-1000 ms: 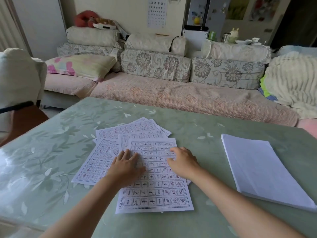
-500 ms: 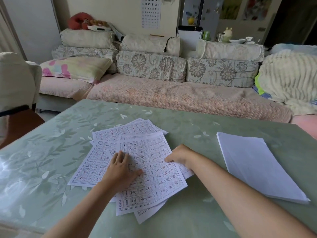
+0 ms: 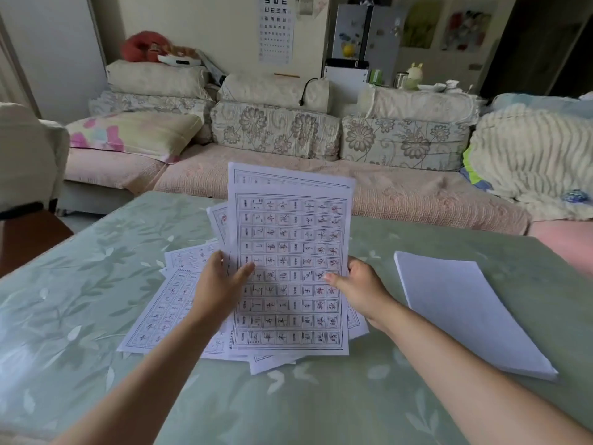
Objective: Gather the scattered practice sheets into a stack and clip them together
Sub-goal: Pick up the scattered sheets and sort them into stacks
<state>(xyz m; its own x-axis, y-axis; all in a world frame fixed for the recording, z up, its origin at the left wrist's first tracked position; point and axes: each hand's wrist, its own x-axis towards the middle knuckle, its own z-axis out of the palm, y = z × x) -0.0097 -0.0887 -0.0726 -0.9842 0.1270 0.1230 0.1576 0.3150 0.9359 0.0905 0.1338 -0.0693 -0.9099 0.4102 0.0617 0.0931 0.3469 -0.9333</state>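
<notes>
A bundle of printed practice sheets (image 3: 290,239) with gridded characters is tilted up off the green table (image 3: 80,284), its lower edge near the tabletop. My left hand (image 3: 221,284) grips its left edge, thumb on the front. My right hand (image 3: 359,284) grips the right edge, thumb on the front too. More practice sheets (image 3: 160,313) lie fanned flat on the table to the left and partly under the bundle. No clip is in view.
A thick stack of blank white paper (image 3: 465,309) lies on the table to the right. Behind the table runs a sofa (image 3: 272,175) with floral cushions and a blanket. A chair (image 3: 25,175) stands at the left.
Both hands went from pressing the sheets flat on the table to gripping the top sheets by their sides and lifting them upright. Some sheets stayed on the table.
</notes>
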